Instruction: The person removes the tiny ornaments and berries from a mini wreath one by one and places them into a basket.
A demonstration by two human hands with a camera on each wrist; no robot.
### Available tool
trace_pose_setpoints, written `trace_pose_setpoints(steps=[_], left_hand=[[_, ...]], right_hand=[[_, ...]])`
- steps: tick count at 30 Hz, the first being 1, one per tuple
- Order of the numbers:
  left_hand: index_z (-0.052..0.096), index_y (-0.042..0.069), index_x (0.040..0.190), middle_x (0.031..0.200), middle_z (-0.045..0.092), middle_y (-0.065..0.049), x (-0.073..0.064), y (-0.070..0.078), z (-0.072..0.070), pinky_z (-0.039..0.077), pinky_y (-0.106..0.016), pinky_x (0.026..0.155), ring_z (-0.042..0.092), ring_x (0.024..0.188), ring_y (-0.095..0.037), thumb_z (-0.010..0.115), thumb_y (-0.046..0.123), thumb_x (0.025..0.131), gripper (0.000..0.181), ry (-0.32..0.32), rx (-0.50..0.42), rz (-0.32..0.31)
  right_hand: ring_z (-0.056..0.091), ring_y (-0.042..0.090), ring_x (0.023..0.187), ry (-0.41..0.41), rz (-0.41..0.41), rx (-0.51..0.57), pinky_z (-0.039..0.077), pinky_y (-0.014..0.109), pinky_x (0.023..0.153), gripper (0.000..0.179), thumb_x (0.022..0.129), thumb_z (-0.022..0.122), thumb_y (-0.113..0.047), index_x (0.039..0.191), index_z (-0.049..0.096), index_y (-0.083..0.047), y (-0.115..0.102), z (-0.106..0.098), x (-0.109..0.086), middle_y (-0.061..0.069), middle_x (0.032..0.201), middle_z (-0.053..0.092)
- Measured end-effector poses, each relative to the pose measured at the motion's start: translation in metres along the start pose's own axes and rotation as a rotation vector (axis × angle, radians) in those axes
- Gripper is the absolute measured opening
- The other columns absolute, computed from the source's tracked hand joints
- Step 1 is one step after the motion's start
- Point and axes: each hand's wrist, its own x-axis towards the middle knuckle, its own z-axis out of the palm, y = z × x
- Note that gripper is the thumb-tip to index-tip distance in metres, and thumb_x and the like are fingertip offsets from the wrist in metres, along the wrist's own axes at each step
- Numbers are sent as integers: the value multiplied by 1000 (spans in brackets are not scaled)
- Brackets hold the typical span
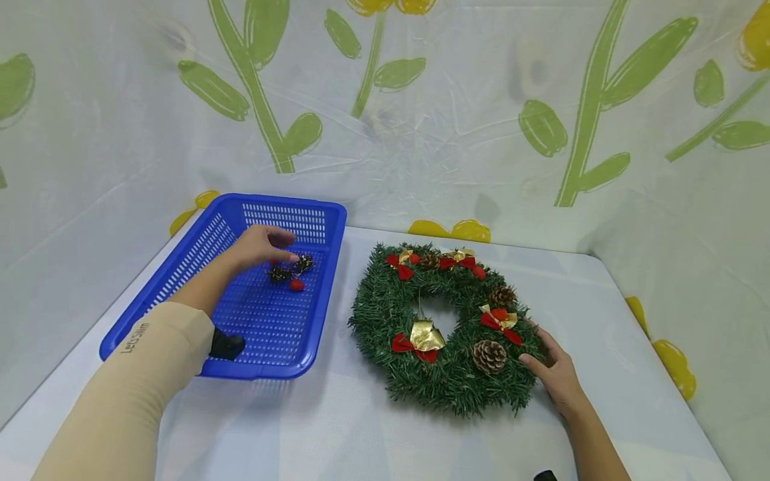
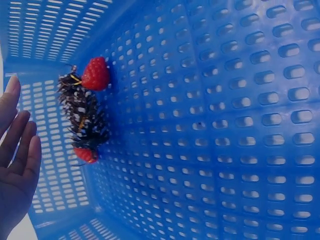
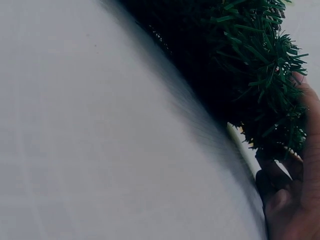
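My left hand hovers over the blue plastic basket, fingers loosely extended and holding nothing. Beneath it on the basket floor lie small dark pine cones with white-flecked scales. A red artificial raspberry sits beside them, and another red berry is at their other end. To the right, a green artificial wreath lies on the table. My right hand grips its right edge, thumb on top and fingers curled beneath. The wreath carries red bows, gold bows, red berries and brown pine cones.
A white-covered table bears the basket and wreath. Hanging sheets with printed yellow flowers and green leaves enclose the back and sides. The basket's raised slotted walls surround the left hand's area. A black object shows below the left forearm.
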Motion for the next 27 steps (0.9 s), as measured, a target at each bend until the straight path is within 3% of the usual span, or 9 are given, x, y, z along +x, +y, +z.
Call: trace_pose_setpoints(steps=[5, 13, 14, 16, 21, 22, 23, 24, 27], left_hand=[[53, -5, 130, 129, 54, -25, 2, 9, -5, 43, -48, 100, 52, 118, -37, 75, 25, 82, 61, 17, -26, 37], [53, -3, 131, 130, 54, -25, 3, 27, -13, 42, -49, 101, 52, 119, -35, 73, 21, 83, 57, 49, -48, 40], [53, -3, 131, 130, 54, -24, 3, 28, -14, 42, -49, 101, 52, 119, -35, 73, 23, 83, 58, 52, -41, 44], [54, -2, 130, 130, 54, -24, 4, 32, -14, 42, -48, 101, 53, 118, -34, 74, 26, 83, 59, 58, -38, 56], [55, 1, 130, 129, 56, -21, 6, 43, -13, 43, -48, 100, 53, 117, -33, 75, 34, 81, 62, 64, -24, 75], [56, 1, 129, 128, 57, -21, 6, 45, -13, 43, -48, 100, 54, 117, -32, 75, 33, 81, 62, 63, -21, 78], [56, 1, 129, 128, 57, -21, 6, 47, -13, 43, -48, 100, 53, 117, -32, 75, 32, 81, 60, 60, -23, 81], [56, 1, 129, 128, 57, -21, 7, 49, -14, 43, -48, 99, 53, 118, -32, 75, 32, 81, 60, 57, -24, 85], [57, 0, 128, 126, 58, -21, 8, 57, -15, 44, -47, 99, 54, 117, -33, 75, 27, 82, 56, 51, -34, 110]], right_hand=[[12, 54, 135, 6, -13, -3, 28, -1, 84, 71, 93, 57, -9, 146, 15, 10, 1, 0, 0, 35, 151, 12], [14, 52, 136, 8, -14, -19, 28, 0, 87, 70, 93, 57, -9, 147, 16, 9, 2, 0, -1, 33, 151, 13], [14, 50, 137, 8, -14, -22, 27, 0, 87, 70, 94, 57, -9, 147, 16, 8, 2, 0, -1, 33, 151, 13], [20, 32, 141, 11, -21, -24, 28, 0, 88, 69, 94, 56, -9, 147, 17, 7, 3, 0, -1, 32, 151, 15], [17, 35, 142, 6, -24, -5, 27, -1, 85, 70, 94, 56, -9, 147, 15, 8, 4, -1, -1, 34, 151, 13], [14, 44, 140, 3, -22, -1, 27, -1, 85, 71, 94, 57, -9, 147, 14, 9, 3, -2, -1, 33, 151, 12], [10, 53, 137, -1, -14, 5, 26, 2, 92, 71, 94, 57, -9, 147, 13, 9, 3, -2, -1, 33, 152, 10], [10, 52, 137, -2, -8, -1, 26, 3, 94, 72, 94, 57, -10, 148, 13, 8, 3, -2, -1, 33, 152, 10], [8, 51, 138, -6, 11, -3, 20, 28, 114, 73, 94, 57, -11, 148, 12, 7, 2, -2, -1, 32, 153, 7]])
